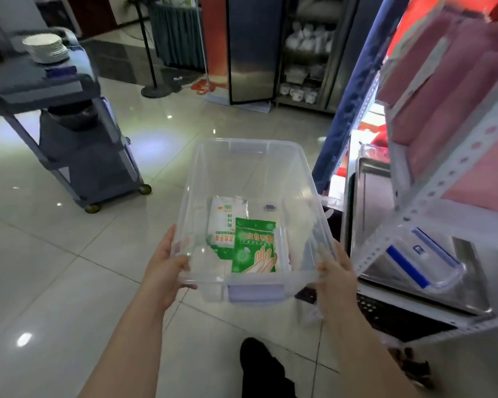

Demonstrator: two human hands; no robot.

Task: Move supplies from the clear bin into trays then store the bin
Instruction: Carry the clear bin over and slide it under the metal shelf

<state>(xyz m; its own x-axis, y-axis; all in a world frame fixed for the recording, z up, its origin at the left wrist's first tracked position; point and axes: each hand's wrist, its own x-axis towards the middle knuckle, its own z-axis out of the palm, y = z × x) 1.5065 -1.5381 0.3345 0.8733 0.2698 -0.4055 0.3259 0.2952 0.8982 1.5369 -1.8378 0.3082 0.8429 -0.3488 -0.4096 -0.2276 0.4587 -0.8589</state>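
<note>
I hold a clear plastic bin (243,165) in the air above the tiled floor. My left hand (164,268) grips its near left corner, and my right hand (335,272) grips its near right corner. Inside, on the bottom, lie a green glove packet (255,245) and a white packet (226,222) partly under it. A metal tray (472,285) sits on the low shelf of the rack to my right, with a clear lid with blue clips (423,257) lying in it.
A white metal rack (431,193) with pink cloth stands close on the right. A grey wheeled cart (78,156) carrying stacked plates (45,47) is at the left. Shelves of white supplies are far ahead. My dark shoe (259,360) is below the bin.
</note>
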